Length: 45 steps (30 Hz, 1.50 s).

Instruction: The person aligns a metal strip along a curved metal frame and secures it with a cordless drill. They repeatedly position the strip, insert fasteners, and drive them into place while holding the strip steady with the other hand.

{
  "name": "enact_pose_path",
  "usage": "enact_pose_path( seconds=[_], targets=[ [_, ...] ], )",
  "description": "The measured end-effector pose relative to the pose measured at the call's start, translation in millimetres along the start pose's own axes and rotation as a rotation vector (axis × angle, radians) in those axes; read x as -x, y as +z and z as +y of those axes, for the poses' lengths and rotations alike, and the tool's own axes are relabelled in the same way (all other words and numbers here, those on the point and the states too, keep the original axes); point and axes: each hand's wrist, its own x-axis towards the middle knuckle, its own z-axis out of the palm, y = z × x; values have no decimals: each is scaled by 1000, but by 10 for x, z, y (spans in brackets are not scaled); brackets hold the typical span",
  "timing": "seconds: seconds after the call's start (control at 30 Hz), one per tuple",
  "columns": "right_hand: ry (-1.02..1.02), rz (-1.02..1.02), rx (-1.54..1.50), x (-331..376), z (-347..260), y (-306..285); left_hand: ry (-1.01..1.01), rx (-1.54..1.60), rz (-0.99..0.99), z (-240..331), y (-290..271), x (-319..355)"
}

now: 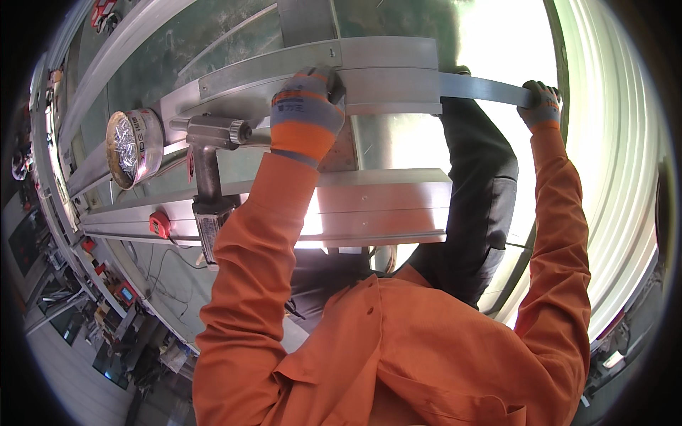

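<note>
Our R grip (543, 106) holds the strip (483, 87), upper R of frame; L grip (307, 117) touches rail (391, 89), can't tell if clasping. Uneven pull could kink strip.

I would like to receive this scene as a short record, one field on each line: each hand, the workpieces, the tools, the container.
Left hand: gloved, on the far metal profile; hand
Right hand: gloved, gripping the free end of a flat metal strip; hand
Strip: sticks out past the far profile's right end
Other workpiece: near metal profile
Tools: pistol-shaped power tool, left of the left forearm; red tape measure
Container: round tin with small metal pieces
</note>
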Motion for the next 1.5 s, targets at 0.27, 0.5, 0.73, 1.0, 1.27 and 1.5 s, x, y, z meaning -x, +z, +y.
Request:
enact_pose_path(
  seconds=[0.27, 0.5, 0.73, 1.0, 1.27, 1.5],
  targets=[
    [-13, 41, 13, -20, 28, -15, 172, 304, 117, 4, -137, 48],
    [12, 24, -13, 10, 21, 5, 288, 366, 242, -146, 16, 75],
    [-1, 21, 19, -1, -16, -33, 338, 237, 319, -157, 51, -81],
    [-27, -38, 47, -77, 176, 102, 45, 372, 154, -190, 185, -93],
    [-9, -65, -6, -144, 213, 150, 264, -8, 231, -220, 177, 31],
    [-18, -11, -18, -90, 18, 43, 138, 206, 209, -88, -93, 178]
  ],
)
